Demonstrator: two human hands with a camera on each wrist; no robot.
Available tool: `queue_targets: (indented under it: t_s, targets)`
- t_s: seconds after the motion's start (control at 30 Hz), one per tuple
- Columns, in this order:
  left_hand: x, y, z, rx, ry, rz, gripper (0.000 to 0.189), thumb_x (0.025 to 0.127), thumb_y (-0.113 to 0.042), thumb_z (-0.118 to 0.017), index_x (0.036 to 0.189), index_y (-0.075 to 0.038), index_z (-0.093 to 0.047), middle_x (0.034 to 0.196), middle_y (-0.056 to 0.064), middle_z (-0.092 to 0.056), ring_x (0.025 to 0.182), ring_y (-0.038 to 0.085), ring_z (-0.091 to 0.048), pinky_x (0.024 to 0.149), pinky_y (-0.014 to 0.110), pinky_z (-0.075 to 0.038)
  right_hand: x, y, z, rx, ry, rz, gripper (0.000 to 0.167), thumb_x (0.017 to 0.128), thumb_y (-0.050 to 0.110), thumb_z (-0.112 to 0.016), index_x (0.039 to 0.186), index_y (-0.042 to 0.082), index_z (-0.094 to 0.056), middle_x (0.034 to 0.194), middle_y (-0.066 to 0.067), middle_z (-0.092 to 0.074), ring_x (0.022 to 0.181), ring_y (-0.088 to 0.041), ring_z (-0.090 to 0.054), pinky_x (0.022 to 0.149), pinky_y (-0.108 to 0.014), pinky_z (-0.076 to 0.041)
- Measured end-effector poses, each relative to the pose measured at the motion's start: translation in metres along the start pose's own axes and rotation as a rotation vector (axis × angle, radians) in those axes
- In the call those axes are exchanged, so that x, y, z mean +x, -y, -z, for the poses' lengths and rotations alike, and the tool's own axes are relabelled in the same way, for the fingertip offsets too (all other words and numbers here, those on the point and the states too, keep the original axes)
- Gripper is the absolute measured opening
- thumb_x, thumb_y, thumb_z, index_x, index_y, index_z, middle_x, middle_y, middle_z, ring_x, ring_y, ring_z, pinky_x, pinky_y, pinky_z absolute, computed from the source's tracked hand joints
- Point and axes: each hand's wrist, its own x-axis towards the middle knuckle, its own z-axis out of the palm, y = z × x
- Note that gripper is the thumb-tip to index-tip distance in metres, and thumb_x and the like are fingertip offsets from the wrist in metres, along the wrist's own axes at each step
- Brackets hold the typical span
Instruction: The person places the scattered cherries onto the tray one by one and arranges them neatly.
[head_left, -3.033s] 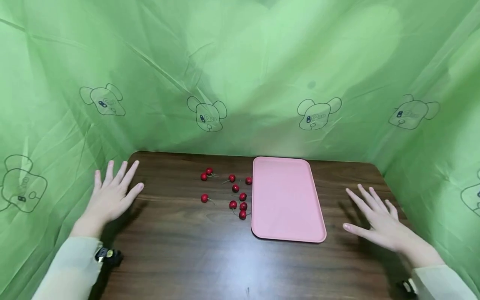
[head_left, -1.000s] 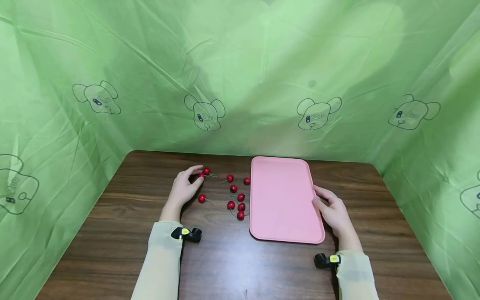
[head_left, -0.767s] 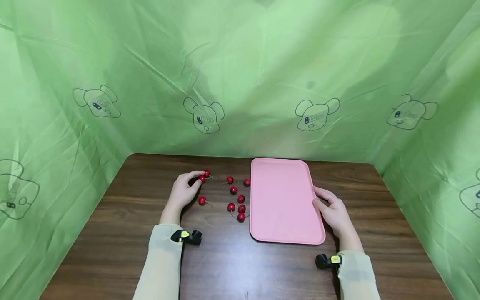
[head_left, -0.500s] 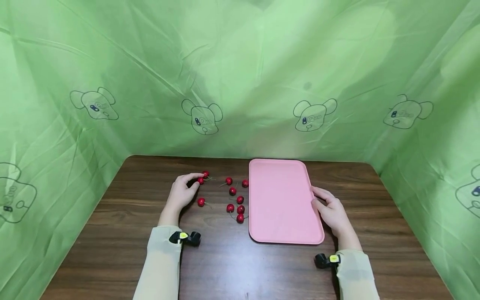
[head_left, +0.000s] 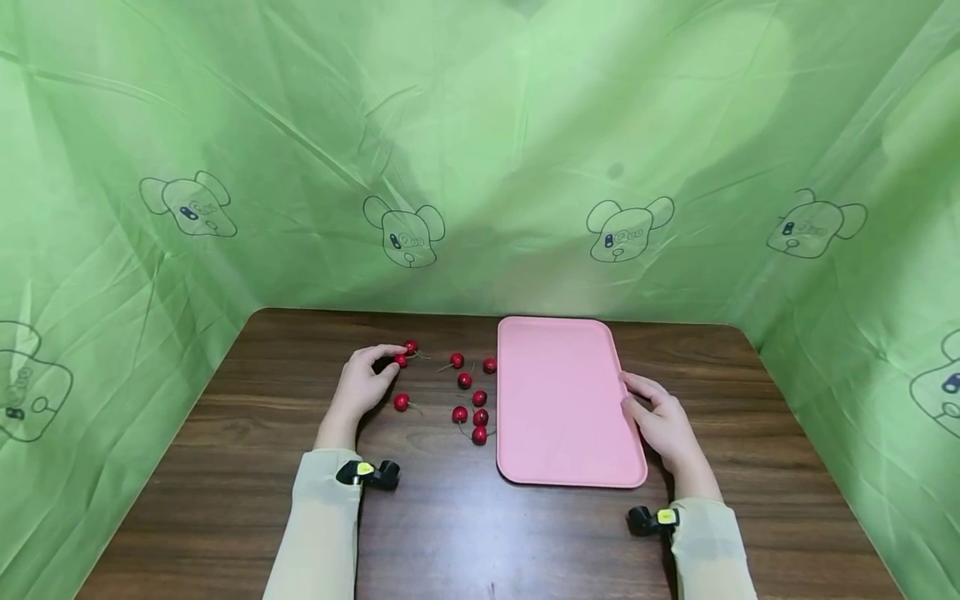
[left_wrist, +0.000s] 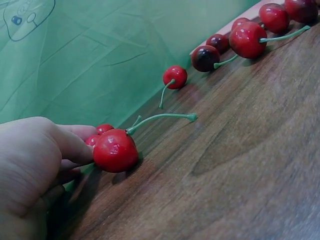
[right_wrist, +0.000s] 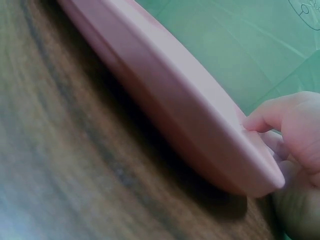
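Note:
My left hand (head_left: 360,385) pinches a red cherry (head_left: 401,361) between thumb and fingers, while another cherry (head_left: 410,346) lies at the fingertips. In the left wrist view, a cherry with a green stem (left_wrist: 115,151) sits in front of the left hand (left_wrist: 30,165) and partly hides the pinch. Several more cherries (head_left: 480,398) lie between that hand and a pink rectangular tray (head_left: 570,400). My right hand (head_left: 663,425) grips the tray's right rim. In the right wrist view, the right thumb is at the rim (right_wrist: 200,105), with the other fingers partly hidden.
Everything lies on a dark wooden table (head_left: 450,533). Green cloth (head_left: 510,167) with printed cartoon heads encloses its back and sides. One cherry (head_left: 490,365) lies close against the tray's left rim.
Three seconds ago both hands were spread out at the table's sides. The left has since moved right to the cherries, the right leftward to the tray; lately both stay nearly still.

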Motion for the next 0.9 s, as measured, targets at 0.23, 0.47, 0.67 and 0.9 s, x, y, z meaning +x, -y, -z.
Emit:
queue_targets:
  t_s: [0.23,0.47,0.67,0.9]
  targets:
    - [0.0006,0.0015,-0.0017,-0.014,0.000,-0.035,0.029,0.101,-0.007,-0.076,0.129,-0.013,-0.079,0.115,0.011,-0.078,0.129,0.041,-0.059,0.116,0.059,-0.038,-0.0009,0.0015,0.0002,-0.015,0.000,0.001,0.050,0.112,0.018,-0.061,0.161,0.011,-0.055,0.168,-0.012,-0.048,0.155,-0.032,-0.043,0.109,-0.017,-0.039]
    - [0.0014,0.0002,-0.0036,0.000,0.007,-0.061,0.031,0.099,-0.010,-0.079,0.130,-0.012,-0.079,0.113,0.011,-0.079,0.126,0.040,-0.059,0.116,0.057,-0.037,-0.0011,0.0006,-0.0004,-0.021,-0.008,0.002,0.049,0.112,0.018,-0.061,0.161,0.011,-0.055,0.167,-0.012,-0.049,0.155,-0.032,-0.043,0.109,-0.018,-0.039]
    - [0.0010,-0.0011,-0.0039,-0.005,0.002,-0.035,0.030,0.100,-0.015,-0.081,0.130,-0.010,-0.079,0.112,0.012,-0.076,0.127,0.042,-0.056,0.115,0.057,-0.037,-0.0012,-0.0011,-0.0011,-0.017,-0.013,0.009,0.049,0.112,0.018,-0.061,0.160,0.011,-0.056,0.167,-0.013,-0.049,0.154,-0.032,-0.045,0.101,-0.009,-0.037]
    - [0.0003,-0.0010,-0.0042,0.000,-0.001,-0.023,0.026,0.099,-0.015,-0.082,0.124,-0.008,-0.079,0.111,0.012,-0.076,0.128,0.042,-0.056,0.116,0.056,-0.036,-0.0007,-0.0013,-0.0010,-0.017,-0.012,0.011,0.049,0.112,0.018,-0.061,0.161,0.011,-0.056,0.167,-0.013,-0.049,0.153,-0.033,-0.045,0.100,-0.009,-0.037]
